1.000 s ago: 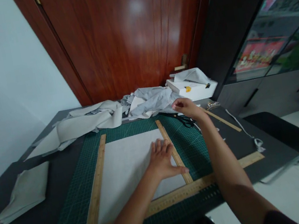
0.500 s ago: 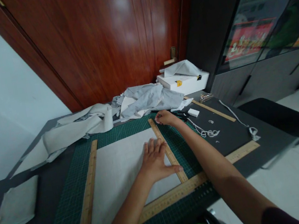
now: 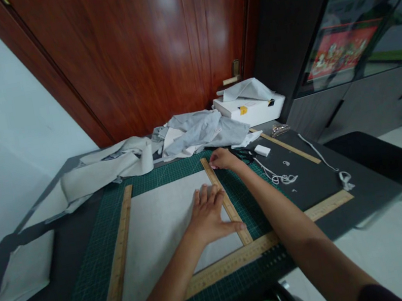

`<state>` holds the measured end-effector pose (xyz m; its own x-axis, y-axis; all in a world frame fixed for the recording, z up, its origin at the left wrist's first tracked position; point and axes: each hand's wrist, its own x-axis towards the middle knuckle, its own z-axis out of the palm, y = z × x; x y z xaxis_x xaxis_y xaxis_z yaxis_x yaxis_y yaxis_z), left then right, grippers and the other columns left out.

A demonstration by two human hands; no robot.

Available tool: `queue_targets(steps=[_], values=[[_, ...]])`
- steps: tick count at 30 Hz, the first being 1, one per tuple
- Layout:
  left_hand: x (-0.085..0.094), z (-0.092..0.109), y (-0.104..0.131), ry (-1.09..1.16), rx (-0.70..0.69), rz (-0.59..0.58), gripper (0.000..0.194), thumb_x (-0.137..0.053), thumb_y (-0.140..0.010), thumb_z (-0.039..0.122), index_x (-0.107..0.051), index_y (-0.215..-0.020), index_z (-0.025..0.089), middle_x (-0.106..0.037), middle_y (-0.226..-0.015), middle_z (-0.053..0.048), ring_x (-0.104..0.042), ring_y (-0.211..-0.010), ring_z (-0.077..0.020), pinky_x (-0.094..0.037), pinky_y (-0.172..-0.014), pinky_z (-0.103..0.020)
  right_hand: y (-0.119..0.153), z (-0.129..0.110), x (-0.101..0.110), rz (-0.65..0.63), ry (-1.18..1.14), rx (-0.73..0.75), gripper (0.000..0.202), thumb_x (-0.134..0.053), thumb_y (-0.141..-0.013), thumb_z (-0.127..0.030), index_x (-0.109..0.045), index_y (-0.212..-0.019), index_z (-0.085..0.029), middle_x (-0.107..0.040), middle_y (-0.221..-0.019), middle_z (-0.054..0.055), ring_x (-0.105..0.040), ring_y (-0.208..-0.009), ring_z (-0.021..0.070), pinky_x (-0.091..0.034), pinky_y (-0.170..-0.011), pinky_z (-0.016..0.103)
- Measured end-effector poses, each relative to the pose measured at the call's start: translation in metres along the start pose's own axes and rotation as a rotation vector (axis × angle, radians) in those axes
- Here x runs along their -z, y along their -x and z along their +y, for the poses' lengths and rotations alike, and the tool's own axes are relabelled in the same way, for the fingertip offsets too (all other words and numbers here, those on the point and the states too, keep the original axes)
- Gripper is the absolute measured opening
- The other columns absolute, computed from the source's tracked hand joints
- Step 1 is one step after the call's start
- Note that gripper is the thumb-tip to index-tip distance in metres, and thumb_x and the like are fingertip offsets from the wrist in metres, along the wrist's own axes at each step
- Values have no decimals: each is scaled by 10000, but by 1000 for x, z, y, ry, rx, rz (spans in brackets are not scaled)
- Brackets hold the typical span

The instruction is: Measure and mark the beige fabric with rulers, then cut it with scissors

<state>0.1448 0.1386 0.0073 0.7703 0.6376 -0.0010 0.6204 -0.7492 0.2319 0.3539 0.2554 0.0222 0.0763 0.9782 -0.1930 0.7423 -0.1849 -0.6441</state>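
A pale sheet of cloth (image 3: 159, 224) lies flat on a green cutting mat (image 3: 158, 174). Wooden rulers frame it: one on the left (image 3: 123, 251), one along the near edge (image 3: 228, 265), and one on the right (image 3: 210, 172). My left hand (image 3: 209, 218) presses down with fingers spread, partly on the cloth and partly on the right ruler. At that ruler's far end, my right hand (image 3: 223, 159) is closed in a pinch against its outer edge. What sits between those fingertips is too small to make out.
Crumpled grey fabric (image 3: 198, 135) and a white box (image 3: 252, 111) stand along the back. Folded cloth (image 3: 23, 275) lies at left. Right of the mat are a small white block (image 3: 262, 150), white cord (image 3: 283, 179) and another wooden ruler (image 3: 293, 146).
The view has shifted slightly. My right hand stays by the far end of the right ruler with barely any movement; my left hand holds its place.
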Motion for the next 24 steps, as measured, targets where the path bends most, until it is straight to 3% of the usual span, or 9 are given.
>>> queue_targets(steps=[9, 14, 17, 24], values=[[4, 3, -1, 8, 0, -21, 1157, -551, -765, 948, -400, -1605, 167, -313, -1711, -180, -126, -1608, -465, -74, -1297, -643, 6, 0, 5, 48, 66, 23, 336, -684, -1004, -386, -670, -1268, -178, -696, -1266, 90, -705, -1041, 234, -619, -881, 437], [3, 6, -4, -1, -11, -25, 1160, -532, -776, 943, -378, -1609, 150, -284, -1721, -184, -108, -1606, -476, -42, -1294, -635, 3, 3, 7, 131, 86, 37, 176, -743, -937, -302, -760, -980, -133, -777, -914, 47, -720, -819, 179, -585, -769, 308], [3, 6, -5, 1, -15, -29, 1161, -546, -777, 933, -365, -1614, 148, -284, -1721, -184, -102, -1604, -481, -38, -1291, -634, -1, 4, 6, 158, 83, 49, 127, -753, -866, -218, -793, -935, -119, -760, -728, 30, -693, -693, 153, -537, -689, 237], [5, 8, -4, -18, -20, -37, 1122, -500, -809, 919, -387, -1596, 127, -286, -1718, -181, -113, -1599, -480, -45, -1294, -620, -1, 5, 6, 148, 119, 44, 95, -756, -802, -166, -808, -838, -94, -734, -663, 56, -649, -598, 146, -541, -630, 237]])
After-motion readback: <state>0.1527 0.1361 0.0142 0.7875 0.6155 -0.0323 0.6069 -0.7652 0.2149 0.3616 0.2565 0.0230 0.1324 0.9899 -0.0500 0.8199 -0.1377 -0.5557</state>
